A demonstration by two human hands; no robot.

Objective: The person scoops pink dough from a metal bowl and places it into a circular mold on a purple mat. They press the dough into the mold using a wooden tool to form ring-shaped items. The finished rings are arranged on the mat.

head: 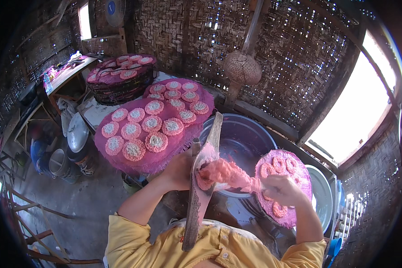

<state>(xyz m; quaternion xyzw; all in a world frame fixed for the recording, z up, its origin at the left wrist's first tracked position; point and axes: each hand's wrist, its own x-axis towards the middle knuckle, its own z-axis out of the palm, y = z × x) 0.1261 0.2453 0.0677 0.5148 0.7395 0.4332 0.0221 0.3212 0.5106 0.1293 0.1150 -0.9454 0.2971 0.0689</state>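
My left hand grips a wooden press, held tilted in front of my chest and smeared with pink dough. A hollow in the middle of the wood is filled with this soft pink dough. The dough stretches from the hollow to my right hand, whose fingers are closed on a dough-coated utensil; its exact kind is hidden. Below the press stands a large plastic basin with pink residue inside. Beside my right hand is a round pink mesh-covered tray bearing several looped strands of pink dough.
Two mesh-covered trays to the left carry pink-and-white lattice discs. Behind them stands a basket stack topped with more discs. A pale green basin is at right. A person in blue is at far left, near buckets.
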